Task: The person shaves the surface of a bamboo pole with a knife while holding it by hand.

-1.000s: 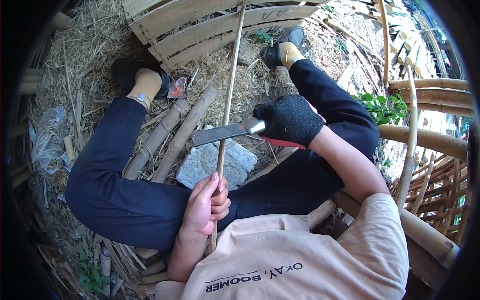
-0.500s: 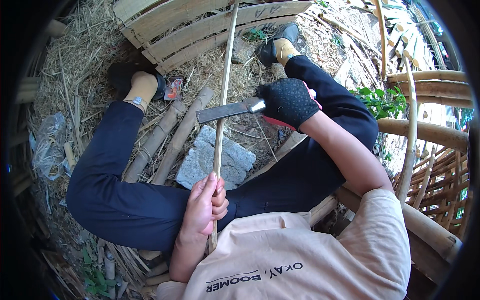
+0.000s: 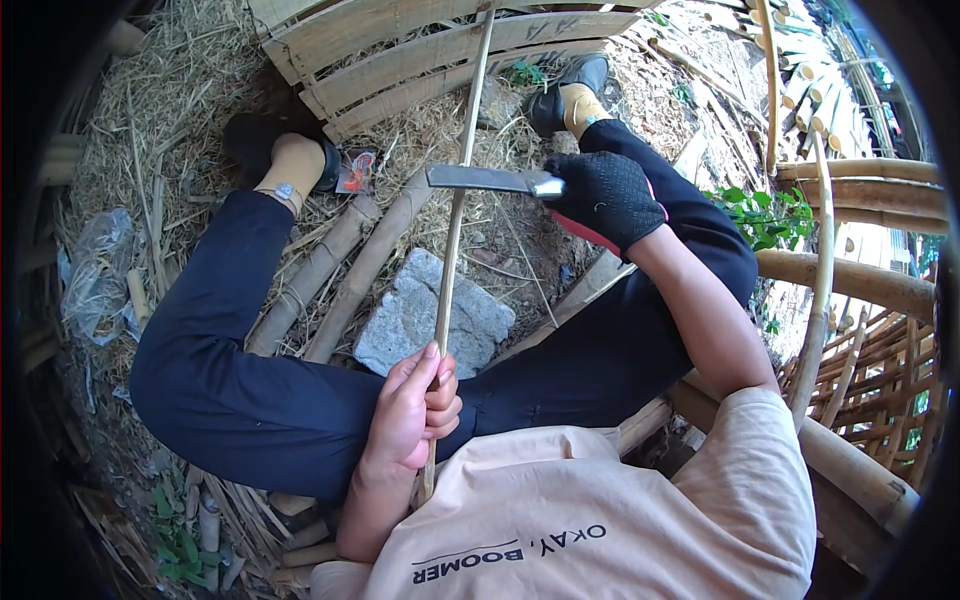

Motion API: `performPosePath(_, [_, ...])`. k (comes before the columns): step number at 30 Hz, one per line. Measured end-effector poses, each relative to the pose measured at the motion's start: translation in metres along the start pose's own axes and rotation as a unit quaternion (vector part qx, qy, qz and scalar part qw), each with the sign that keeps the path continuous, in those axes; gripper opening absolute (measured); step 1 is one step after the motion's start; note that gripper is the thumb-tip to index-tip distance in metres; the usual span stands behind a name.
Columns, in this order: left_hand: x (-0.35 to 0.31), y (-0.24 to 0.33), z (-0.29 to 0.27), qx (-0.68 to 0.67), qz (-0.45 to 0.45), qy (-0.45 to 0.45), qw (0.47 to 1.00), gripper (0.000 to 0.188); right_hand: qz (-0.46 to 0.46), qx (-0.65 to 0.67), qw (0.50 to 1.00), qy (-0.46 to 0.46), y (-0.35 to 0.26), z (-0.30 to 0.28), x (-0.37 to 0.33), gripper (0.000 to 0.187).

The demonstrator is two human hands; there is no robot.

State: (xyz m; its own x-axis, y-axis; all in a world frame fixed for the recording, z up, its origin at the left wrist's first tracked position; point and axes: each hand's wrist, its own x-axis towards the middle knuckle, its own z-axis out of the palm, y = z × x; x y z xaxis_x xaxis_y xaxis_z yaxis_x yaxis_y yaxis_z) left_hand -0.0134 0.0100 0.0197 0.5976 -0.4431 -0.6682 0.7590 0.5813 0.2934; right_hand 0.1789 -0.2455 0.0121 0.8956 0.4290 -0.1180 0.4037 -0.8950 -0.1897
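Observation:
My bare left hand (image 3: 415, 405) is wrapped round the lower part of a long, thin bamboo strip (image 3: 456, 230). The strip runs up and away from my lap, its far end in front of a slatted wooden crate. In a black glove with red edging, my right hand (image 3: 605, 200) grips a broad-bladed knife (image 3: 480, 178); its handle is hidden in the fist. The blade lies across the strip, well above my left hand, and appears to touch it. Below the blade, a rough grey stone block (image 3: 430, 310) rests on the ground behind the strip.
The slatted wooden crate (image 3: 440, 55) stands beyond my feet. Two bamboo poles (image 3: 365, 270) lie left of the stone. Clear plastic (image 3: 100, 270) is at far left. Bamboo rails (image 3: 850, 275), a green plant (image 3: 765, 215) and a woven bamboo basket (image 3: 880, 380) are at the right.
My right hand and the knife have slid farther up the strip, away from me. The strip's far end has shifted slightly right; my left hand keeps its grip.

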Motion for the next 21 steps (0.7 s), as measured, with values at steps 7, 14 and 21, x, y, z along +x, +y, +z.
performPosePath(7, [0.002,-0.002,0.002,0.034,0.014,0.019,0.999,0.034,-0.093,0.035,0.987,-0.129,-0.039,-0.004,-0.014,0.015])
performPosePath(14, [0.005,-0.008,0.004,0.072,0.03,0.054,0.995,0.035,-0.075,-0.003,0.989,-0.13,-0.034,0.005,-0.011,0.016])
performPosePath(21, [0.003,-0.006,0.005,0.069,0.027,0.049,0.996,0.035,-0.02,-0.028,0.997,-0.062,0.0,0.015,0.008,0.014])
